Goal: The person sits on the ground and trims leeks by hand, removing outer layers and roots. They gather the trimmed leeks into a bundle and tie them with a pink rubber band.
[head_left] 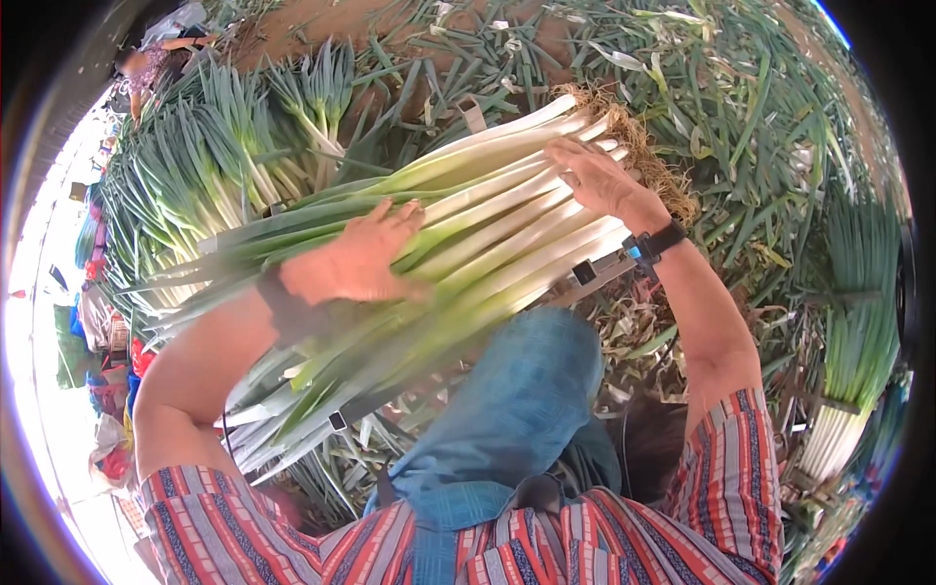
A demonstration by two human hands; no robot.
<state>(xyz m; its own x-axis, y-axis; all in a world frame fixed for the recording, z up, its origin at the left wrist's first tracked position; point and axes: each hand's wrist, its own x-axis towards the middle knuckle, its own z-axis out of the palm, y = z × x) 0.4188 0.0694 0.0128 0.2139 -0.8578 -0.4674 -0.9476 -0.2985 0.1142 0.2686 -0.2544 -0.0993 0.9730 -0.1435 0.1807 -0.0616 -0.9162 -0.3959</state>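
Note:
Before me a layer of long green onions [504, 212] lies slantwise, white stalks and brown roots [647, 146] at the upper right, green leaves toward the lower left. My left hand [358, 252] rests on the green part, fingers spread, partly blurred. Over the white stalks near the roots lies my right hand [603, 183], palm down with its fingers stretched across them; I see no stalk enclosed in it. Beneath the onions, square metal tube ends show at the near right [585, 273] and near left [337, 421].
More green onions [219, 161] are heaped at the left. A bundle [859, 329] lies on a metal rack at the far right. Loose leaves [738, 131] cover much of the ground. My bent knee [526, 373] is close below the onions. Another person [150, 66] is at the upper left.

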